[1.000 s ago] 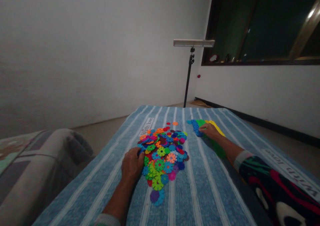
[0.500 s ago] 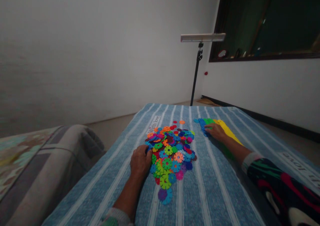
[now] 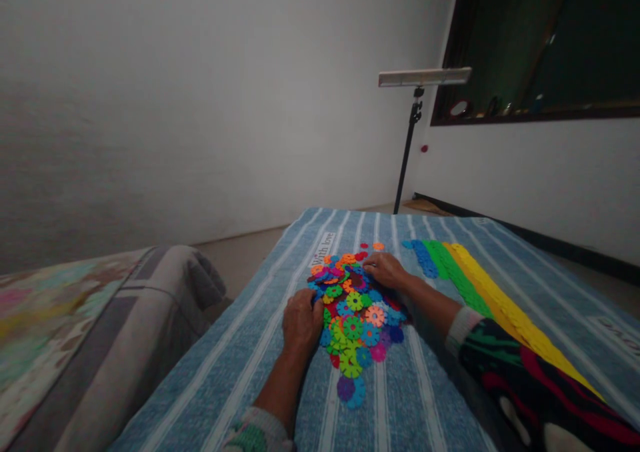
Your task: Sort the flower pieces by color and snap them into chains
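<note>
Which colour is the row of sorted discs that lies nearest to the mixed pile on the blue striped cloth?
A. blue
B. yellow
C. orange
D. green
A. The blue row runs closest to the mixed pile, the green row lies beside it, and the yellow row is farthest out on the striped cloth.

My right hand (image 3: 385, 270) hides the discs under it in the pile of plastic discs (image 3: 356, 312), and my left hand's (image 3: 301, 318) fingertips are tucked against its left side. The yellow strip (image 3: 505, 305) disappears behind my right sleeve (image 3: 530, 385), itself cut off at the near edge.
</note>
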Demonstrator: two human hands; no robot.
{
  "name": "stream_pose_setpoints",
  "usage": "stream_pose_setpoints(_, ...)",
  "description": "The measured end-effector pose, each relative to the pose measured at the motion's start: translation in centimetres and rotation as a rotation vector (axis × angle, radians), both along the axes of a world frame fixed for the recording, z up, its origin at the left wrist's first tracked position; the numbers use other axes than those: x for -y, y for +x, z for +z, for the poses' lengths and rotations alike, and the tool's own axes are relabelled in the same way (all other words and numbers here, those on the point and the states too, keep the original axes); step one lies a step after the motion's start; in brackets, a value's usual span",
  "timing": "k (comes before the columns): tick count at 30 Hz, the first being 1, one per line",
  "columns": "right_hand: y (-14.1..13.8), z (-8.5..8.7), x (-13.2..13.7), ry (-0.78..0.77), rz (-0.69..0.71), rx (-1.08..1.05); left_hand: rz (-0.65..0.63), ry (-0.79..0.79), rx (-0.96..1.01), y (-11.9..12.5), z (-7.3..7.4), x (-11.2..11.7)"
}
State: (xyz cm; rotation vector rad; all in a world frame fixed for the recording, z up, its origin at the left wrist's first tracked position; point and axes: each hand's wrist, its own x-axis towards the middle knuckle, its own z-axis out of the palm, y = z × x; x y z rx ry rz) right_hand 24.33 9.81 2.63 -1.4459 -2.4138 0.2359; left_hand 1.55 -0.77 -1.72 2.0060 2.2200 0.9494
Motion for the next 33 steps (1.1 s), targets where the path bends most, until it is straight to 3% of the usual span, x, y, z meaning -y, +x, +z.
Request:
stream_pose_setpoints(9,-4.3,-1.1,-2.5,-0.055,-0.178,0.129,0.008,0.004,-0.004,0.1,-0.1,0.3)
stream_pose_setpoints(18,-3.1,-2.2,-3.2,0.014,-0.131,0.039,0.009,-0.049,0.000,0.1,0.1,0.3)
stream_pose_setpoints(24,1.9,-1.3,-3.8,0.054,-0.096,-0.119,0.008,-0.016,0.000,-0.2,-0.3,-0.1)
stream_pose_setpoints(33,15.5,0.4,-3.4,0.067,-0.156,-0.157,-0.027,0.005,-0.015,-0.9,-0.8,-1.0)
